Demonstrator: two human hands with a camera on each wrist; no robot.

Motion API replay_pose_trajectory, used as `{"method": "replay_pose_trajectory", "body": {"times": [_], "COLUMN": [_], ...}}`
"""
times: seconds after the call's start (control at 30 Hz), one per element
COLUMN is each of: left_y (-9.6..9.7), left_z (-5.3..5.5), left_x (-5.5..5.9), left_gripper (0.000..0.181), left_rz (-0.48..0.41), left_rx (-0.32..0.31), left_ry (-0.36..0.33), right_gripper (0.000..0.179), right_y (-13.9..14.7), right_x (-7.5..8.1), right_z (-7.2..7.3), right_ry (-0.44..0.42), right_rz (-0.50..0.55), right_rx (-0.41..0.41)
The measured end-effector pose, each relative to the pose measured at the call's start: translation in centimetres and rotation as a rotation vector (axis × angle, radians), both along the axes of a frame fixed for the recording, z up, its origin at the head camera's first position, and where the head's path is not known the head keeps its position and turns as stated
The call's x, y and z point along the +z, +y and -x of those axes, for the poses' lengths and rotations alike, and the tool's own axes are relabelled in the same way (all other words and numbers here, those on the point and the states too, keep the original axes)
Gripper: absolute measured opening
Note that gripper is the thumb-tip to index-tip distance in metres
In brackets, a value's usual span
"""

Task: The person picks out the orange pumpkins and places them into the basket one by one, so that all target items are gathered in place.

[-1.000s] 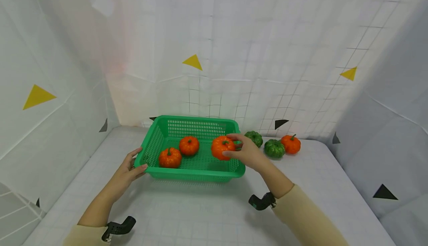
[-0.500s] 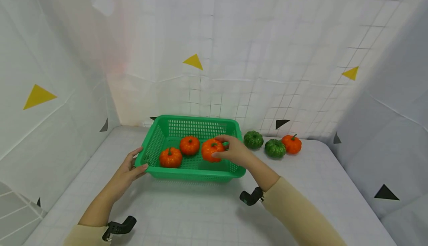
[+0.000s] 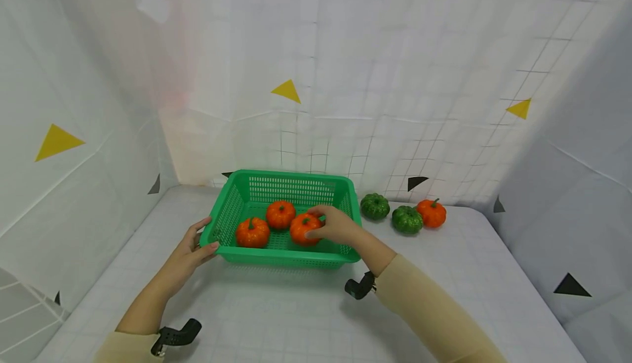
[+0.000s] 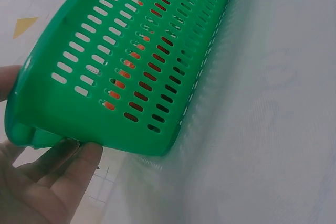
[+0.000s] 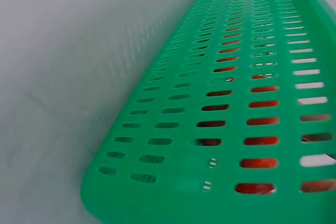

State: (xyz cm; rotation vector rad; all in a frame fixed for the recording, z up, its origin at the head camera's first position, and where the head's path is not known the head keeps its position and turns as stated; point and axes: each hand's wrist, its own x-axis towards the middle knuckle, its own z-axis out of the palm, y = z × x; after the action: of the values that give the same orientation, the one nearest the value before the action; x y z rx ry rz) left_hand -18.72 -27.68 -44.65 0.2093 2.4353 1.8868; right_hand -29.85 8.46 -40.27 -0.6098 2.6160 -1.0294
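In the head view a green plastic basket (image 3: pixel 286 257) stands on the white table. My left hand (image 3: pixel 184 256) grips its left end, the thumb over the rim. The left wrist view shows that hand's fingers (image 4: pixel 79 174) under the rim of the slotted basket (image 4: pixel 121 140). Inside the basket, my right hand (image 3: pixel 342 227) holds a small orange pumpkin (image 3: pixel 302 230) low, between thumb and fingers. Left of it lie two more orange pumpkins (image 3: pixel 253 234). From the right wrist, the basket wall (image 5: pixel 173 182) hides most of the hand; orange shows through its slots.
To the right of the basket two green pumpkins (image 3: pixel 407 220) and an orange pumpkin (image 3: pixel 432 213) sit on the table (image 3: pixel 276 313). White sheeting (image 3: pixel 345 50) with yellow and black triangles rises behind and at both sides.
My right hand has carried the orange pumpkin left and down into the basket, closer to the other two. The left hand stays on the basket's left end.
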Motion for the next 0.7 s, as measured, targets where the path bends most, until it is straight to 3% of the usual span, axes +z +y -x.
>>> {"method": "replay_pose_trajectory", "body": {"times": [0.7], "left_y": [0.1], "left_z": [-0.1], "left_x": [0.2], "left_gripper": [0.077], "left_rz": [0.023], "left_rx": [0.01], "left_ry": [-0.002], "right_gripper": [0.058], "right_y": [-0.4], "right_x": [-1.4], "right_z": [1.5], "right_ry": [-0.093], "right_rz": [-0.065], "right_rx": [0.072]}}
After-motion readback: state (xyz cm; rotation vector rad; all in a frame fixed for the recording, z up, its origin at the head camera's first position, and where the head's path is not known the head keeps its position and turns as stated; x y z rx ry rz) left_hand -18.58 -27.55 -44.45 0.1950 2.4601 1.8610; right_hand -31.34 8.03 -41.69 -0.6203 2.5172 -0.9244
